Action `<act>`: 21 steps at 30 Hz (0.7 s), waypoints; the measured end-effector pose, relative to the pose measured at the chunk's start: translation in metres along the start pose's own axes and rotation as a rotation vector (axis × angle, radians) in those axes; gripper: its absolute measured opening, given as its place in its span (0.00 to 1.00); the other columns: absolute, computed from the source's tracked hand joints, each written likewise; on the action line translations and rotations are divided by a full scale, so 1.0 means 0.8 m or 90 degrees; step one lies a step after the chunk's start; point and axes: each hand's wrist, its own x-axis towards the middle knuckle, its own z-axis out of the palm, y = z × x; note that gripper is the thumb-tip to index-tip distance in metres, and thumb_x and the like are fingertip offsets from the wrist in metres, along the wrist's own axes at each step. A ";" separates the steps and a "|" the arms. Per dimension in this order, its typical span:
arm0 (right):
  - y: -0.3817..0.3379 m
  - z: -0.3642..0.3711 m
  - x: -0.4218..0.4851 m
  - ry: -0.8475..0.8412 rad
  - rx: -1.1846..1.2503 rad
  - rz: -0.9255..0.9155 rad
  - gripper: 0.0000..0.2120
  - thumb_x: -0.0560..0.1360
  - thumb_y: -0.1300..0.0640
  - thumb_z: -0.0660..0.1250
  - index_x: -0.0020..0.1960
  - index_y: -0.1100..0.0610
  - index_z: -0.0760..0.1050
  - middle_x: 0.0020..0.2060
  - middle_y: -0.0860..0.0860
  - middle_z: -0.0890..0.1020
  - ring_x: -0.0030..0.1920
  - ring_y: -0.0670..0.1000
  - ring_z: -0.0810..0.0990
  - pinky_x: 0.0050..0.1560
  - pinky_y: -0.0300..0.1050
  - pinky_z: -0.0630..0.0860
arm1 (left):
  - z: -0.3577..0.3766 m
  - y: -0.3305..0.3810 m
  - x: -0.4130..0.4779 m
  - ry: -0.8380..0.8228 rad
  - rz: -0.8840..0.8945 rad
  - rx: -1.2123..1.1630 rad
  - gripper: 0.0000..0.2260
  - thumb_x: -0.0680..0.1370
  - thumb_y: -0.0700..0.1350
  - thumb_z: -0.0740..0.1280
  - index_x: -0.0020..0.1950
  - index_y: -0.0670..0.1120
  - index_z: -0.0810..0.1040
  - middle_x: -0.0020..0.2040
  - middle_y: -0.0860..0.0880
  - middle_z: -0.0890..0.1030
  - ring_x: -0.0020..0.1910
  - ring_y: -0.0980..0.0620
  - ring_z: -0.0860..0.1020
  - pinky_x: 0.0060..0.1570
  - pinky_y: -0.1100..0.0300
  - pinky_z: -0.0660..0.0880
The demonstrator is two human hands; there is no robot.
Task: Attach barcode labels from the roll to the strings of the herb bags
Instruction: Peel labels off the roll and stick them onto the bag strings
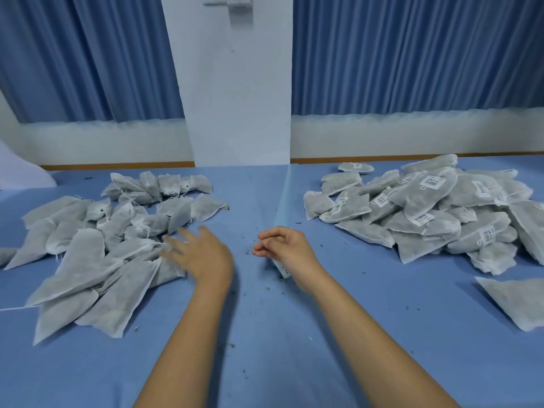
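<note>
Reaching left hand (203, 254), fingers spread, nears unlabelled bags (97, 254) by tabletop's (265, 334) left edge; right hand (288, 248) fingers pinch a label (281, 267). Labelled bags (426, 207) heaped right: roughly half done.

Left hand (200, 254) spread open; right hand (284, 248) pinches label (281, 268).

Obscured and unreadable areas
Left hand (203, 254) fingers motion-blurred; label strip (281, 267) mostly hidden under right hand (287, 245); herb bag (518, 301) cut off at right edge; barcode print (432, 182) too small to read.
</note>
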 end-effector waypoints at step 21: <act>0.009 0.062 0.013 0.016 -0.232 -0.069 0.21 0.74 0.73 0.60 0.63 0.56 0.69 0.60 0.52 0.70 0.39 0.48 0.79 0.45 0.31 0.74 | 0.012 -0.040 -0.004 0.059 0.164 -0.563 0.22 0.70 0.40 0.66 0.65 0.51 0.75 0.58 0.46 0.75 0.63 0.45 0.66 0.65 0.61 0.55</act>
